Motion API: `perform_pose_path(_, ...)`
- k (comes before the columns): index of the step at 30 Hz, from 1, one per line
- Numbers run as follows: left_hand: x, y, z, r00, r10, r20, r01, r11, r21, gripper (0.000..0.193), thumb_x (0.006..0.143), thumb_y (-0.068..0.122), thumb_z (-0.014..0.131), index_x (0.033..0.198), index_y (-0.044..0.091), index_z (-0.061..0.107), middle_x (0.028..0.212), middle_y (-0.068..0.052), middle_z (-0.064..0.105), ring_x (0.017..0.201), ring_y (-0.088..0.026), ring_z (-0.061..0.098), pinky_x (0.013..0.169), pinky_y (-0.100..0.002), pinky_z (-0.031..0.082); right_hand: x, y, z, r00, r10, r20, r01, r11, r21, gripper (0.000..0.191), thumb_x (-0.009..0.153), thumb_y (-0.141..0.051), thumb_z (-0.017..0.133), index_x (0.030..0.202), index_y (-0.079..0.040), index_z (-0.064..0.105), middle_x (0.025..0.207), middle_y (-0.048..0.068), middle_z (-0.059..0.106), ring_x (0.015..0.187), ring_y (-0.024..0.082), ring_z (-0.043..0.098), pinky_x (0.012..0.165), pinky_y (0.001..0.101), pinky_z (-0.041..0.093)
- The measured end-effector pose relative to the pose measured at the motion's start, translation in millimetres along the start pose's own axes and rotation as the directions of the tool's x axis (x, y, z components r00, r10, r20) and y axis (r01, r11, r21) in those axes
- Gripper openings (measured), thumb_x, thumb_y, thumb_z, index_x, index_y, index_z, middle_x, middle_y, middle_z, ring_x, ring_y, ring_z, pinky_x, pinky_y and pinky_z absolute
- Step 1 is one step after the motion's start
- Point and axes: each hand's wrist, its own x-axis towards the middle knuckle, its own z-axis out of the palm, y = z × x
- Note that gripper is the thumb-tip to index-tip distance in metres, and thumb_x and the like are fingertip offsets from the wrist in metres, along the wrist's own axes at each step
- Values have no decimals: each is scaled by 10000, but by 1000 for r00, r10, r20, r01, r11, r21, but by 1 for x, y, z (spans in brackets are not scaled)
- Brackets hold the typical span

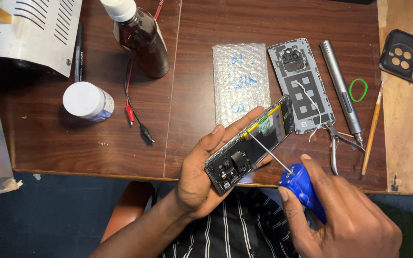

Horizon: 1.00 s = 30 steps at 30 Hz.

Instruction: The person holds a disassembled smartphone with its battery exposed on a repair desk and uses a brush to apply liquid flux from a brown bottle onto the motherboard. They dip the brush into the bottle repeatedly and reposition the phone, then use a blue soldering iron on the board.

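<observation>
— Left hand?
— Its grip is wrapped around an opened black smartphone with exposed internals, held tilted above the near edge of the brown wooden surface.
— Right hand?
— Grip clenched on a blue-handled screwdriver; its thin metal shaft reaches the phone's middle, tip touching.
— Surroundings?
— A detached grey back cover lies just behind the phone, a bubble-wrap pouch beside it, and a silver pen-shaped driver to the right.

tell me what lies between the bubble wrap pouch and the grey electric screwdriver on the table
In the head view, the removed grey phone back cover lies flat between the bubble wrap pouch and the grey electric screwdriver, inner side up, with a thin white wire across it.
</observation>
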Motion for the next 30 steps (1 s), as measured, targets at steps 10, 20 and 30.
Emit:
perform_pose_path(10, 1, -1, -1, 1000, 8, 12, -8, 1000, -1, 733, 1096, 437, 315, 1647, -40, 243, 1632, -211, 399, 1477, -258, 440, 1239, -442, 373, 5, -1, -2, 999, -25, -26, 25, 1000, 3, 571, 768, -362, 844, 1286, -138, 756, 838, 87, 739, 760, 219, 754, 685, 374, 588)
perform_pose_path(20, 2, 0, -1, 1000, 6, 13, -6, 1000, -5, 751, 1081, 446, 332, 1643, -44, 234, 1637, -208, 391, 1482, -263, 442, 1236, -444, 388, 8, 0, -1, 1000, -7, 12, 7, 1000, -15, 596, 762, -369, 847, 1312, -157, 755, 818, 70, 737, 729, 201, 749, 665, 376, 586)
perform_pose_path(30, 2, -1, -2, 1000, 4, 8, -4, 1000, 10, 760, 1086, 457, 322, 1652, -42, 234, 1625, -218, 407, 1474, -258, 448, 1245, -448, 374, 6, -2, -1, 1000, 1, -1, -1, 999, 35, 580, 777, -360, 843, 1303, -137, 745, 825, 88, 734, 748, 205, 753, 692, 375, 587)
